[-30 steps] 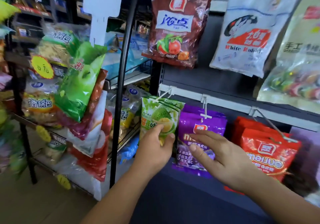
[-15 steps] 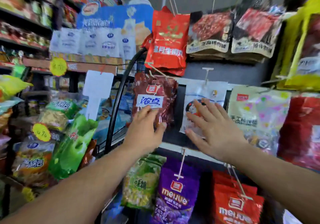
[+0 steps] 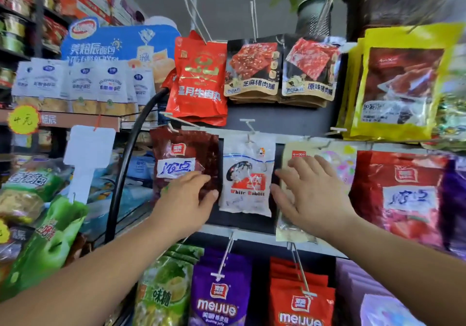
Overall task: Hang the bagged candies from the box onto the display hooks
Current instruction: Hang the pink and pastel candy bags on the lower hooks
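Left hand (image 3: pixel 186 199) flat, fingers straight, on dark-red foil candy bag (image 3: pixel 185 149); right hand (image 3: pixel 312 197) spread open over beige plastic bag (image 3: pixel 338 160); white bag (image 3: pixel 247 182) between.

My left grip (image 3: pixel 187 199) covers the dark red bag (image 3: pixel 186 153) low down; whether it pinches, I cannot tell. My right grip (image 3: pixel 312 194) hides much of the beige bag (image 3: pixel 336 160).
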